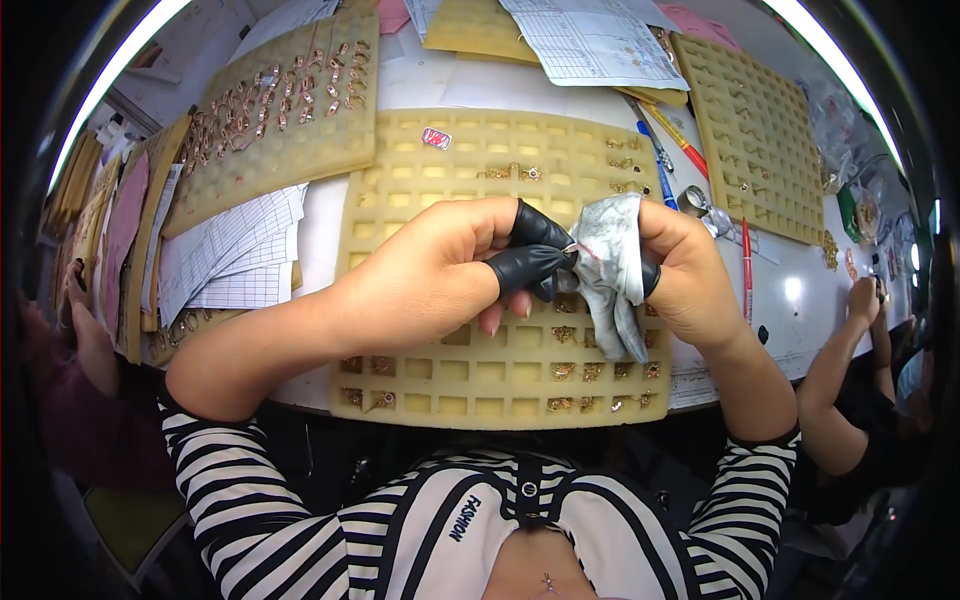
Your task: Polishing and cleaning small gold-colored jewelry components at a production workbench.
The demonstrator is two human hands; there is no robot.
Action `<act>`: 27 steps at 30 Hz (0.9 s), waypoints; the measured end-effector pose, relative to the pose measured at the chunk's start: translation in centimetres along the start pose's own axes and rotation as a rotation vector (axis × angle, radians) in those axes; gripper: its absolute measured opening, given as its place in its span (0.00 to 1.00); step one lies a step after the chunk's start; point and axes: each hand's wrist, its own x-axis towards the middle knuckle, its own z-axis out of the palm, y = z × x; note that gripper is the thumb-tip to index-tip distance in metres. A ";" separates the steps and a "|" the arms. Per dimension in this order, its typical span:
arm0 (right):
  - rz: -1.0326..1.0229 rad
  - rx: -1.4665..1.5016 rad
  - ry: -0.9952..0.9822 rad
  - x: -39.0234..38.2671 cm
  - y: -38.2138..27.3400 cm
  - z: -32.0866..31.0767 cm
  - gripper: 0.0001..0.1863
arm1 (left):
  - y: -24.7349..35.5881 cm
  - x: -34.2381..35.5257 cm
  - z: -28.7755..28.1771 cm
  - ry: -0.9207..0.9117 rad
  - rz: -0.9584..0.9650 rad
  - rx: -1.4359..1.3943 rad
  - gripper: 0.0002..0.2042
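Both hands are raised above the middle of a pale yellow compartmented tray, which lies on the white worktop. The left hand has its fingers closed in a pinch, thumb against index finger, both fitted with black covers; a small shiny piece shows at their tips. Its exact form is too small to tell. The right hand is closed on a grey-stained white cloth, which drapes down over the tray; its fingertips are largely hidden by the fabric. The cloth lies right at the shiny piece; whether the two touch cannot be told. Gold-coloured jewellery pieces occupy some tray compartments, chiefly at the right and lower left. A small red-and-white tag lies at the tray's upper left. To the left is a tilted tray of rings, with printed sheets below it. A blue pen and a red pen lie to the right.
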 end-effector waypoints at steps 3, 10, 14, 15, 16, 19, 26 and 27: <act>-0.061 -0.012 0.002 0.1 0.3 0.1 0.08 | -0.1 0.0 -0.1 -0.011 0.014 -0.005 0.08; -0.123 -0.082 0.030 -0.1 0.3 0.3 0.07 | 0.1 -0.2 0.2 0.003 0.055 -0.023 0.08; -0.091 -0.062 0.009 -0.1 0.2 0.2 0.06 | 0.0 -0.2 0.2 0.009 0.053 -0.009 0.08; -0.103 -0.065 0.012 -0.1 0.2 0.3 0.07 | 0.1 -0.2 0.2 0.009 0.049 -0.009 0.08; -0.068 -0.018 0.004 -0.2 0.2 0.2 0.07 | 0.0 -0.2 0.3 0.018 0.048 -0.017 0.08; -0.071 -0.033 -0.003 -0.2 0.2 0.1 0.07 | -0.1 -0.1 0.2 0.010 0.050 -0.025 0.08; -0.015 -0.009 -0.001 -0.3 -0.1 0.3 0.07 | -0.4 -0.3 0.2 0.042 0.151 0.129 0.08; -0.035 -0.010 0.009 -0.2 0.1 0.4 0.07 | -0.6 -0.3 0.2 0.050 0.219 0.195 0.08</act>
